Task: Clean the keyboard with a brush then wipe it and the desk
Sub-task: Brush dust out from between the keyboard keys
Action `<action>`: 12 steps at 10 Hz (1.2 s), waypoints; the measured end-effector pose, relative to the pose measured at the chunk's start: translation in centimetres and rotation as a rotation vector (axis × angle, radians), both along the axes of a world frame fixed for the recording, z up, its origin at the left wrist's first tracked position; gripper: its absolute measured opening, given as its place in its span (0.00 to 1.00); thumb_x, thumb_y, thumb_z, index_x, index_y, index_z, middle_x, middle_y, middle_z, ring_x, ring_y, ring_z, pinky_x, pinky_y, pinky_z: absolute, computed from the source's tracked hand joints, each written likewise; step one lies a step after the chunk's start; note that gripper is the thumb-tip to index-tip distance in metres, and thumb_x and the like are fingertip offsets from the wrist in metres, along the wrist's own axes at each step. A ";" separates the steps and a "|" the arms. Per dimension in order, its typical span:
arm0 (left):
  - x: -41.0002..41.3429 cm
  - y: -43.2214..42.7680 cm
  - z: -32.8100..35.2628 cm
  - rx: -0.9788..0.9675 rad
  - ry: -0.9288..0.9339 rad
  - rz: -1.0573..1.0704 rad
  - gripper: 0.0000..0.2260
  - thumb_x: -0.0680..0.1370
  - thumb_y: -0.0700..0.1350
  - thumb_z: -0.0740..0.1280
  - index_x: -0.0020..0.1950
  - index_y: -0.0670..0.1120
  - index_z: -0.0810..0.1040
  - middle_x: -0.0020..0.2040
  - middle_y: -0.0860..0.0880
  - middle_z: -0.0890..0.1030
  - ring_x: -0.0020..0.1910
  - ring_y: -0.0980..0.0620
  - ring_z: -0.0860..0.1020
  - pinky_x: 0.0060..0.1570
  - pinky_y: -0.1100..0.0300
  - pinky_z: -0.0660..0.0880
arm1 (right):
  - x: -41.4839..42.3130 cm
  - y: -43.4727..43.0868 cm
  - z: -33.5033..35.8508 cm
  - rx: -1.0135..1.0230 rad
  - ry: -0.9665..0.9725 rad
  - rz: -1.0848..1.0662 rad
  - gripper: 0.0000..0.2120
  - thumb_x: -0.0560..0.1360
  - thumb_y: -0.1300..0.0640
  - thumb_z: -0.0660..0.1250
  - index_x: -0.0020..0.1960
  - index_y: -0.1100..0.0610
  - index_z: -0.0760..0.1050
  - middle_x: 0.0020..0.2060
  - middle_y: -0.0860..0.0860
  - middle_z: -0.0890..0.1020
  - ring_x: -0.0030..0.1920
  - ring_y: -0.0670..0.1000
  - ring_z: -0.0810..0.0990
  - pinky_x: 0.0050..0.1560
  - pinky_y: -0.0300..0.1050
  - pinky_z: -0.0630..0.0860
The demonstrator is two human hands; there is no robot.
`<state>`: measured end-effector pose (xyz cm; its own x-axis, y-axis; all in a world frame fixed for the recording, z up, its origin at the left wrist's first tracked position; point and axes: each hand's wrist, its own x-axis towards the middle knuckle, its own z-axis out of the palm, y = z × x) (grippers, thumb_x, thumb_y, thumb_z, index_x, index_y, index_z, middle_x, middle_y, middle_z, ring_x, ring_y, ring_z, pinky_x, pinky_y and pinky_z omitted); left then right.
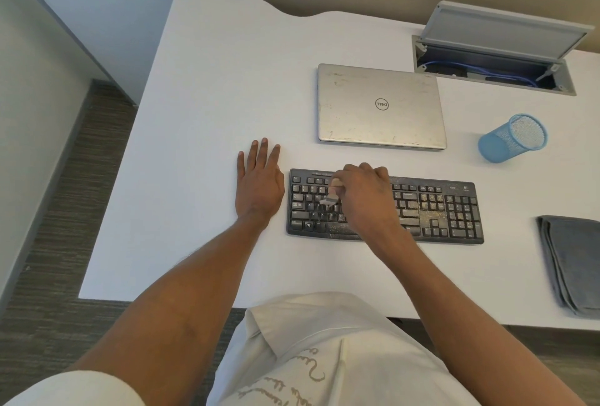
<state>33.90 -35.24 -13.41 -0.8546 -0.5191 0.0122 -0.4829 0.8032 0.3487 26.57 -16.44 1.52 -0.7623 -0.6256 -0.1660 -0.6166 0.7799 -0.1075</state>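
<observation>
Left of keyboard (pixel 438 210), on desk (pixel 194 107): left hand (pixel 259 184) flat, fingers straight, empty. Over left-centre keys: right hand (pixel 367 194) pinching brush (pixel 331 195) by stub handle, bristles on keys. Probably light, soft-tipped, best gripped low. Far right: folded cloth (pixel 571 262), limp.

My closed silver Dell laptop (pixel 380 107) was sitting there, blue mesh pen cup (pixel 513 138) off to its right, cable hatch (pixel 506 30) behind them flipped open.

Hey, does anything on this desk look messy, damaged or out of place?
Yes: yellowish crumbs litter the keyboard, thickest around the arrow keys and the space bar. The closed laptop also has a scuffed, smudged lid.
</observation>
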 end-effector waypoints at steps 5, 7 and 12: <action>0.0 0.0 -0.2 -0.006 0.006 -0.003 0.26 0.86 0.47 0.50 0.85 0.49 0.61 0.87 0.47 0.57 0.86 0.47 0.51 0.85 0.43 0.45 | 1.4 -1.9 0.3 -0.082 -0.064 0.048 0.06 0.82 0.57 0.65 0.52 0.50 0.81 0.48 0.46 0.81 0.53 0.52 0.77 0.59 0.50 0.66; 0.0 0.0 -0.2 -0.002 0.005 -0.002 0.26 0.86 0.47 0.50 0.85 0.49 0.62 0.87 0.47 0.57 0.86 0.47 0.51 0.85 0.43 0.45 | 0.9 0.3 0.5 0.020 0.005 0.007 0.09 0.78 0.62 0.67 0.48 0.48 0.79 0.45 0.45 0.81 0.51 0.50 0.75 0.56 0.48 0.63; 0.0 0.1 0.0 0.005 0.023 0.007 0.25 0.86 0.45 0.52 0.85 0.49 0.62 0.87 0.47 0.58 0.86 0.47 0.51 0.85 0.44 0.45 | 2.0 -0.9 0.7 -0.040 -0.101 0.060 0.07 0.80 0.59 0.66 0.49 0.49 0.81 0.47 0.45 0.82 0.54 0.50 0.75 0.57 0.47 0.60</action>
